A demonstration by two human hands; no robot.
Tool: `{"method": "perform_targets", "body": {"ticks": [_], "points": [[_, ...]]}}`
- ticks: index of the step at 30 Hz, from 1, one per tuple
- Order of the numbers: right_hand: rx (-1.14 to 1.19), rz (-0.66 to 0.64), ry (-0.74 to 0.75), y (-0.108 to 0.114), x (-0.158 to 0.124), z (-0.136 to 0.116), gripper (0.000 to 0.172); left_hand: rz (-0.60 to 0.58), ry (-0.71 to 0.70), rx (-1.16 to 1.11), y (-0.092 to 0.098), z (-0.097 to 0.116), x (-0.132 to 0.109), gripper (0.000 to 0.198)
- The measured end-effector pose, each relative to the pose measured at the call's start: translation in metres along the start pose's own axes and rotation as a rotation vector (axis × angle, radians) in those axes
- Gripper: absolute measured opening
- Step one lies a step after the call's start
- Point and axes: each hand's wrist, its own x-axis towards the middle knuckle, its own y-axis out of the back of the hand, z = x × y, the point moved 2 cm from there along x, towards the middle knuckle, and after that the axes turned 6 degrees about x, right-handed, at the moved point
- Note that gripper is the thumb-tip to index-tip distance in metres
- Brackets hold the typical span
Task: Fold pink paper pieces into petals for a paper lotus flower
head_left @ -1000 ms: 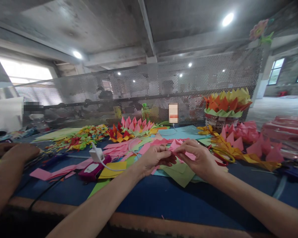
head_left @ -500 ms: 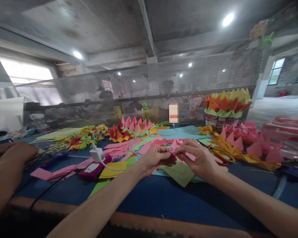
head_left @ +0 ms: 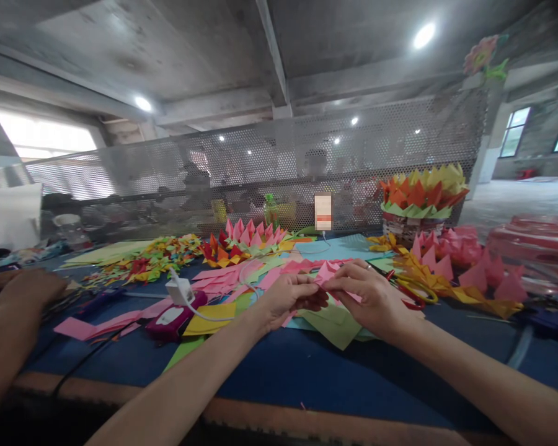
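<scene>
Between my two hands, above the middle of the table, is a small folded piece of pink paper (head_left: 326, 271) with a pointed top. My left hand (head_left: 292, 298) pinches its left side, fingers curled. From the right, my right hand (head_left: 363, 296) pinches the same piece between thumb and fingers; the fingertips hide its lower part. Under and behind the hands lie green paper sheets (head_left: 337, 325), light blue paper (head_left: 328, 246) and pink paper strips (head_left: 223, 279). Yellow-handled scissors (head_left: 425, 291) rest just right of my right hand.
Another person's hand (head_left: 30, 291) is at the far left. A purple power strip (head_left: 172, 319) with a white charger (head_left: 180, 290) sits left of my hands. Folded-paper flowers (head_left: 253, 232), a paper-petal basket (head_left: 413, 226) and a clear reddish jar (head_left: 530, 257) stand behind. A perforated metal screen (head_left: 260, 155) rises beyond.
Both hands keep their pinch on the pink paper, with only slight finger movement. The whole view has shifted a little. The other person's hand at the left has barely moved.
</scene>
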Motion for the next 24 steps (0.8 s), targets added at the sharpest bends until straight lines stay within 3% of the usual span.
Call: {"method": "perform_targets", "body": {"ticks": [15,24], "points": [[-0.261,-0.183,0.126,0.007,0.002,-0.011,0.024,0.047,-0.022,-0.019,-0.001,-0.001,0.0,0.024],[-0.255,-0.177,0.15,0.006,0.0,-0.01,0.021,0.078,-0.009,0.025,-0.005,0.004,-0.002,0.034]]}}
